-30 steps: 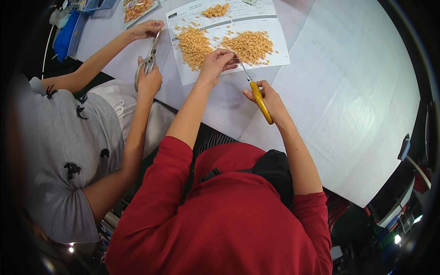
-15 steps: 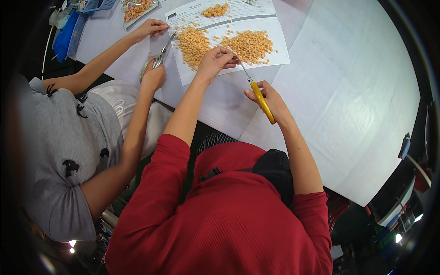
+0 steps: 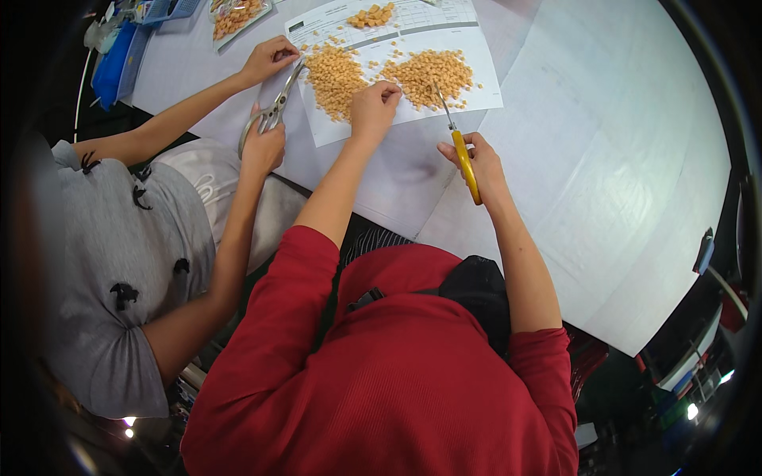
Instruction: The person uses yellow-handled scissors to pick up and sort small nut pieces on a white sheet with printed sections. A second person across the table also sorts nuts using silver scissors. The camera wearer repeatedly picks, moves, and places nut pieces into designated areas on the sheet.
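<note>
Head view: the yellow-handled scissors (image 3: pixel 462 151) are carried in the right hand (image 3: pixel 486 165), right of the frame's upper centre, with the long axis run from lower right to upper left and the tips pointed at the top edge. By those tips the right-hand pile of small orange pieces (image 3: pixel 429 73) is overlapped; whether any piece is touched cannot be told. The left hand (image 3: pixel 371 113) is placed left of the blades, at the pile's lower left margin, and is set nearer to the pieces than the right hand, which is spaced from them by the blades. A gap is left between the left fingertips and the scissors. The right fingers are wrapped around the handle, with the thumb extended toward the left of the frame. The left fingers are curled close to the thumb; whether a piece is pinched cannot be determined. Both forearms are brought in from below, the left inclined up and rightward, the right up and leftward. The pile is supported on a printed white sheet (image 3: pixel 487 73), upper centre.
</note>
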Demonstrator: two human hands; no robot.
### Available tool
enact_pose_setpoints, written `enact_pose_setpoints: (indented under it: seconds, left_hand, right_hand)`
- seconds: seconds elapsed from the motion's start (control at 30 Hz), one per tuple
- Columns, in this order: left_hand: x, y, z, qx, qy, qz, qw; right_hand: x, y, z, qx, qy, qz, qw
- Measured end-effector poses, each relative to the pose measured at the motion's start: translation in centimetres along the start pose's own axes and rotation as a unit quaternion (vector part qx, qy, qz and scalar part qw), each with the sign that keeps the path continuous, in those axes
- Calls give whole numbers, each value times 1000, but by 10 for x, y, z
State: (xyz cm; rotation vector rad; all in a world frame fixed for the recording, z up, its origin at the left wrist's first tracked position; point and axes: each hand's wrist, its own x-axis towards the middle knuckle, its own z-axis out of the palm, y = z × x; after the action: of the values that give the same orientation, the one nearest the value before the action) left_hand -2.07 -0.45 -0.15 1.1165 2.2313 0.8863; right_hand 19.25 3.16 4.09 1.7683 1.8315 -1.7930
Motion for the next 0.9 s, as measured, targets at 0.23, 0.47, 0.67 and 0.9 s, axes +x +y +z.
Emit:
enact_pose_setpoints:
  seconds: [0.23,0.47,0.67,0.9]
  left_hand:
    - [4,2,21,109,71,97,987]
    - [6,-2,22,181,54,141,972]
    - [0,7,15,-128,26,-79,988]
    - [0,0,-4,-484,-57,-314,815]
  right_hand:
    - [0,-1,-1,8,5,22,1000]
    - [-5,-8,0,8,3,-1,1000]
    - [-11,-11,2,-20,-6,-19,1000]
    - [-18,-19,9,-98,-14,-60,993]
